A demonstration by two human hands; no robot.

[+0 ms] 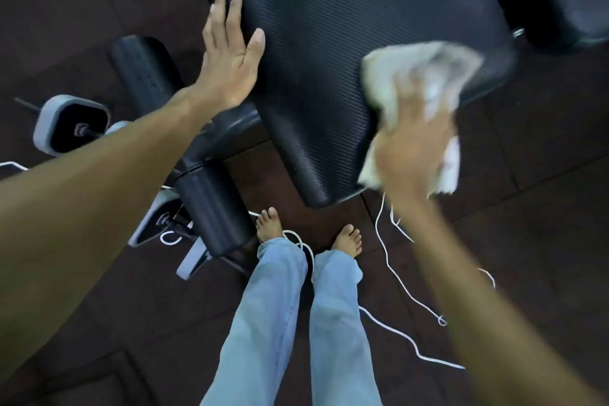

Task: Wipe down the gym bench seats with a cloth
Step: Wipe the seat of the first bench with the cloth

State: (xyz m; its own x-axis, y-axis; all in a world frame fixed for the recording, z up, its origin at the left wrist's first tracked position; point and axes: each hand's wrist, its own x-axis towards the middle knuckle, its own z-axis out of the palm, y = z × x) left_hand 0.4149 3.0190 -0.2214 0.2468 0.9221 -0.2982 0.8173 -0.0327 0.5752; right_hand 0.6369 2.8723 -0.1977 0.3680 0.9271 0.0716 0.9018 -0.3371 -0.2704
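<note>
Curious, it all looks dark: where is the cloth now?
The cloth sits at right in the head view, gripped by the right hand at the right edge of the bench seat.

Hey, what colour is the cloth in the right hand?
Off-white cloth, motion-blurred, gripped by the right hand; seen in the head view, the only one.

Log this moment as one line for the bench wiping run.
step: wiping bench seat | right hand: grips cloth at seat's right edge, motion-blurred | left hand: flat against seat's left edge
</note>
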